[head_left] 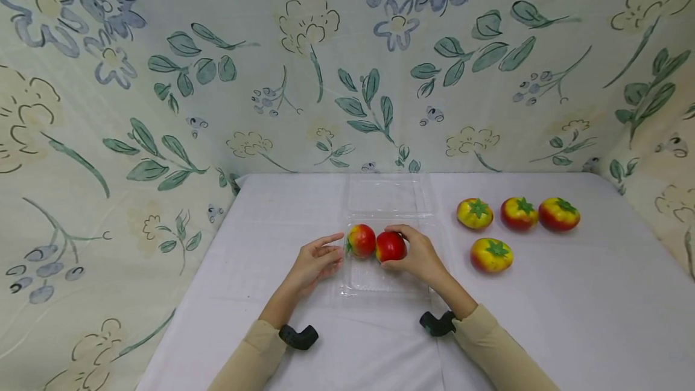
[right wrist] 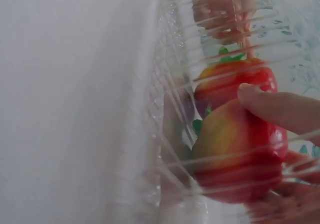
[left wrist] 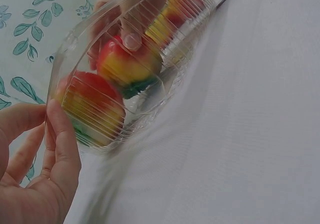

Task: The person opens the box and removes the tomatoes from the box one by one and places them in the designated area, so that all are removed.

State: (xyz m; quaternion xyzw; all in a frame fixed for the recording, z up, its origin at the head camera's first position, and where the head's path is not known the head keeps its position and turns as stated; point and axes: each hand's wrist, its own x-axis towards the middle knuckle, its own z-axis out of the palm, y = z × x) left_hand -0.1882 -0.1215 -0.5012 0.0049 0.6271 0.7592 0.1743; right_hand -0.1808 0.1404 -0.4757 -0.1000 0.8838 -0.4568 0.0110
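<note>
A clear plastic clamshell box (head_left: 380, 282) lies on the table with its lid (head_left: 382, 195) folded back. Inside sit two glossy red-and-yellow fruits with green leafy tops, a left fruit (head_left: 361, 241) and a right fruit (head_left: 390, 247) side by side. My right hand (head_left: 420, 256) grips the right fruit, its thumb (right wrist: 275, 106) on the near side and the fingers round the far side. At the box's left edge, my left hand (head_left: 315, 263) pinches the rim between thumb and finger. Ribbed walls partly blur both fruits in the wrist views.
Several matching fruits lie to the right of the box: a near fruit (head_left: 491, 255) and a back row with a left one (head_left: 475, 213), a middle one (head_left: 519, 214) and a right one (head_left: 559, 214). A white cloth (head_left: 282, 210) covers the table; floral fabric (head_left: 326, 77) hangs behind.
</note>
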